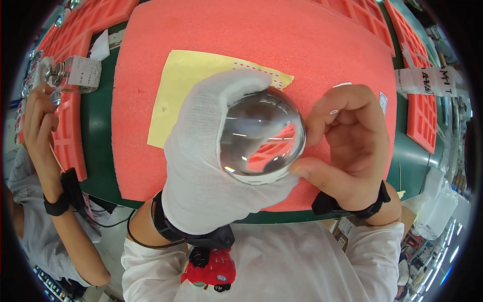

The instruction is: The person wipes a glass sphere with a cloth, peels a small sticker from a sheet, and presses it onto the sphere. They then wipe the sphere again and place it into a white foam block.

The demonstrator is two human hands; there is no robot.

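A clear glass ball [261, 133] rests in my left hand [201, 146], which wears a white knit glove and is closed round its left side and underside. Through the glass, a pink pattern and bright light streaks appear. My right hand [352, 141] is bare, its fingers curled, with the index fingertip and thumb at the ball's right edge. A small white oval [334, 111] lies on a finger of that hand. Behind the left glove, a yellow sheet [173, 95] carries rows of small red-and-white marks along its right part. Pink foam [136, 100] lies under the sheet.
Gridded pink foam trays [421, 116] stand on the green table [95, 141] at both sides. A clear bottle with a metal top [83, 73] stands at left, near another person's hand [40, 113]. Clear wrapping with tape [427, 80] lies at right.
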